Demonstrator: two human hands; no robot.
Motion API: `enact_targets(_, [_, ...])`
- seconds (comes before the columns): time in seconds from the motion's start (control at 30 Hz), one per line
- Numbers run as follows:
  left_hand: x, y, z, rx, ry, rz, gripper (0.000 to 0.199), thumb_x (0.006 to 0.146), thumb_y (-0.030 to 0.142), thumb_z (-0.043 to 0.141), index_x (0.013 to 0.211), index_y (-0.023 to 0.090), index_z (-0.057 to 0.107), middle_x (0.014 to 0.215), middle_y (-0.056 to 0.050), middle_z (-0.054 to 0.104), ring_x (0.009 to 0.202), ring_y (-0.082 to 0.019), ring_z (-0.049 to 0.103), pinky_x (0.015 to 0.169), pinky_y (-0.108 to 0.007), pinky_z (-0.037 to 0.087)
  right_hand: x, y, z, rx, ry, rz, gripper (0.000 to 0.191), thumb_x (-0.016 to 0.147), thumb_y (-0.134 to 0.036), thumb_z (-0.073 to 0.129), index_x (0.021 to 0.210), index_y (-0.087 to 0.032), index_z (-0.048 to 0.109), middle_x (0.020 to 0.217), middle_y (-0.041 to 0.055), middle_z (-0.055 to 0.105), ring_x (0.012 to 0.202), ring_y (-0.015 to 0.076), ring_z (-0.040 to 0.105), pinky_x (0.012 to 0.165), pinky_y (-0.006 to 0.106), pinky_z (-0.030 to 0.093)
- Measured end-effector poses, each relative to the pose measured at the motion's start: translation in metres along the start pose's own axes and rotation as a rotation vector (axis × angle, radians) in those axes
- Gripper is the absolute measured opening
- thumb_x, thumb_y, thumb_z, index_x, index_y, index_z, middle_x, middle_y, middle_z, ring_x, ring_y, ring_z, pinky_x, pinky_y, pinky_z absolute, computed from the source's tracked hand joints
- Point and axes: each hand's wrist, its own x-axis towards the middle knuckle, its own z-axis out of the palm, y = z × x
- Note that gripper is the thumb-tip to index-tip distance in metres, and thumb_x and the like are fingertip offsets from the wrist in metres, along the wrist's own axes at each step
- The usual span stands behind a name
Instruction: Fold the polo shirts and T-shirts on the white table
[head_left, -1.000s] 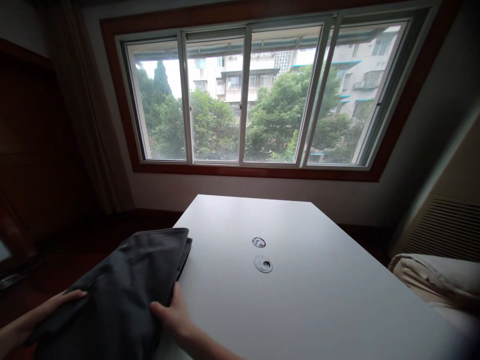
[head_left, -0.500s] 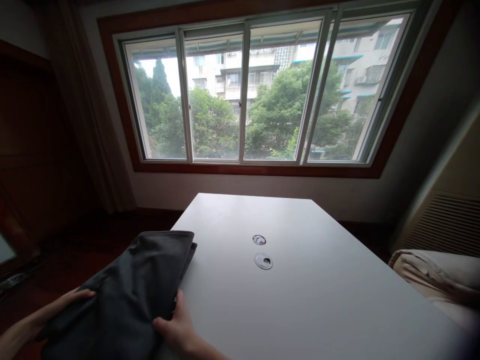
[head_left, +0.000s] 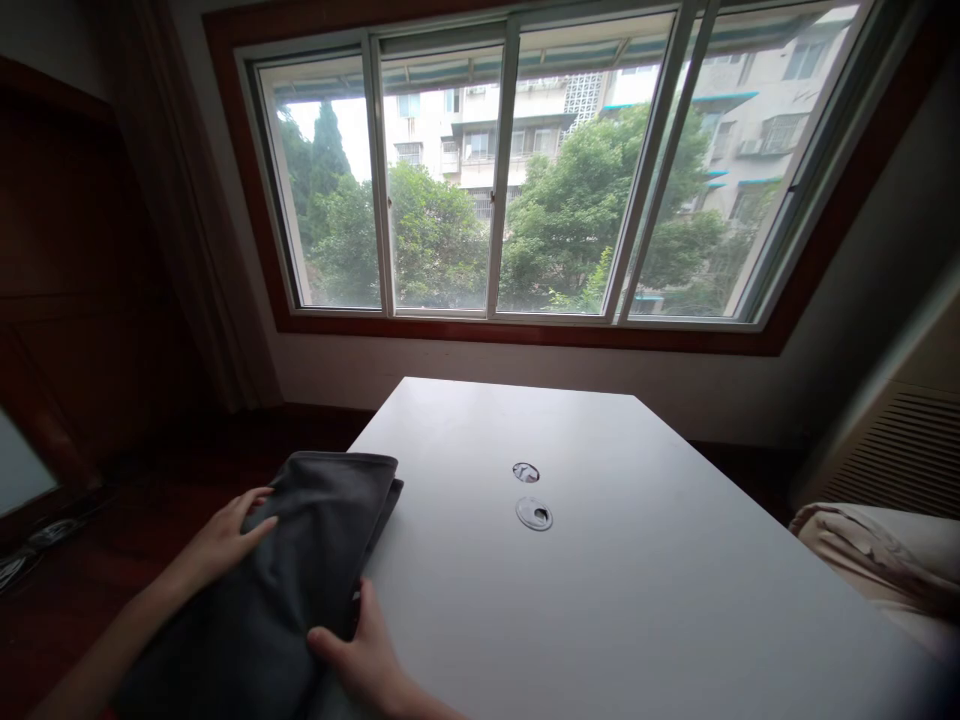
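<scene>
A folded dark grey cloth [head_left: 322, 540] lies over the left edge of the white table [head_left: 637, 560], its folded layers showing at the right corner. My left hand [head_left: 229, 535] rests on the cloth's left side, with thumb and fingers apart. At the cloth's right edge is my right hand [head_left: 367, 650], gripping it with the thumb on top; some of its fingers are hidden. The lower part of the cloth runs down to the bottom of the view.
Two round cable grommets [head_left: 534, 513] are set in the tabletop. On the right lies a beige folded fabric [head_left: 870, 550] near a slatted vent panel [head_left: 915, 440]. Cables [head_left: 45, 540] lie on the dark floor at left. A wide window [head_left: 495, 200] spans the wall ahead.
My left hand has moved up and right along the cloth, from its lower left side toward the far end. The right hand keeps its place on the edge. The view has shifted slightly.
</scene>
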Motion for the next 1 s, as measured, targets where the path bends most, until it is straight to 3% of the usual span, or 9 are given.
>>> enact_targets(0.17, [-0.033, 0.105, 0.046, 0.253, -0.049, 0.252, 0.042, 0.089, 0.052, 0.043, 0.109, 0.018, 0.06, 0.112, -0.012, 0.063, 0.107, -0.03, 0.059, 0.087, -0.039, 0.047, 0.003, 0.001, -0.014, -0.09, -0.031, 0.071, 0.056, 0.064, -0.044, 0.076, 0.11, -0.022, 0.052, 0.082, -0.0002, 0.059, 0.081, 0.023, 0.06, 0.076, 0.039, 0.05])
enact_targets(0.27, [-0.047, 0.136, 0.068, 0.46, -0.052, 0.251, 0.048, 0.088, 0.046, 0.051, 0.121, 0.012, 0.056, 0.115, -0.018, 0.061, 0.107, -0.034, 0.058, 0.081, -0.039, 0.049, -0.004, -0.006, -0.031, -0.182, -0.036, -0.024, 0.046, 0.072, -0.039, 0.07, 0.111, -0.022, 0.053, 0.083, -0.0004, 0.057, 0.079, 0.0199, 0.058, 0.073, 0.035, 0.048])
enact_targets(0.4, [-0.043, 0.144, 0.08, 0.602, -0.065, 0.175, 0.039, 0.087, 0.024, 0.048, 0.12, 0.005, 0.055, 0.113, -0.023, 0.06, 0.101, -0.034, 0.061, 0.074, -0.037, 0.05, -0.019, -0.023, -0.063, -0.335, -0.039, -0.162, 0.04, 0.075, -0.026, 0.063, 0.114, -0.022, 0.054, 0.092, 0.0022, 0.059, 0.084, 0.0195, 0.058, 0.081, 0.035, 0.047])
enact_targets(0.5, [-0.027, 0.137, 0.071, 0.521, -0.146, 0.133, 0.029, 0.085, 0.016, 0.039, 0.106, 0.009, 0.058, 0.103, -0.019, 0.065, 0.092, -0.032, 0.065, 0.073, -0.037, 0.049, -0.028, -0.033, -0.087, -0.378, -0.006, -0.173, 0.035, 0.078, -0.023, 0.059, 0.113, -0.021, 0.055, 0.092, 0.0031, 0.059, 0.084, 0.0194, 0.057, 0.082, 0.035, 0.046])
enact_targets(0.63, [-0.004, 0.122, 0.042, 0.129, -0.165, 0.054, 0.029, 0.085, 0.025, 0.041, 0.105, 0.014, 0.059, 0.096, -0.012, 0.068, 0.097, -0.031, 0.065, 0.082, -0.037, 0.047, -0.033, -0.039, -0.104, -0.359, 0.025, -0.167, 0.029, 0.08, -0.028, 0.059, 0.109, -0.021, 0.057, 0.089, 0.0023, 0.059, 0.081, 0.0186, 0.056, 0.079, 0.033, 0.045])
enact_targets(0.73, [0.0, 0.122, 0.022, -0.21, -0.161, 0.023, 0.029, 0.084, 0.03, 0.041, 0.103, 0.016, 0.059, 0.089, -0.005, 0.068, 0.085, -0.025, 0.066, 0.074, -0.031, 0.048, -0.03, -0.04, -0.106, -0.298, 0.019, -0.149, 0.03, 0.08, -0.037, 0.064, 0.106, -0.022, 0.059, 0.086, 0.0014, 0.059, 0.079, 0.0182, 0.056, 0.076, 0.032, 0.044])
enact_targets(0.87, [-0.016, 0.151, 0.023, -0.279, -0.113, 0.085, 0.024, 0.081, 0.027, 0.042, 0.098, 0.018, 0.056, 0.079, -0.001, 0.063, 0.073, -0.02, 0.061, 0.069, -0.03, 0.044, -0.023, -0.043, -0.109, -0.077, 0.023, -0.076, 0.046, 0.076, -0.057, 0.068, 0.103, -0.021, 0.059, 0.085, 0.0013, 0.057, 0.074, 0.0178, 0.059, 0.072, 0.033, 0.046])
enact_targets(1.0, [-0.033, 0.191, 0.054, -0.242, -0.098, 0.181, 0.018, 0.077, 0.02, 0.043, 0.092, 0.02, 0.053, 0.081, -0.001, 0.062, 0.077, -0.019, 0.059, 0.074, -0.029, 0.041, -0.019, -0.055, -0.128, 0.106, 0.11, 0.029, 0.053, 0.078, -0.061, 0.065, 0.108, -0.018, 0.059, 0.092, 0.0051, 0.062, 0.08, 0.0193, 0.062, 0.07, 0.031, 0.046])
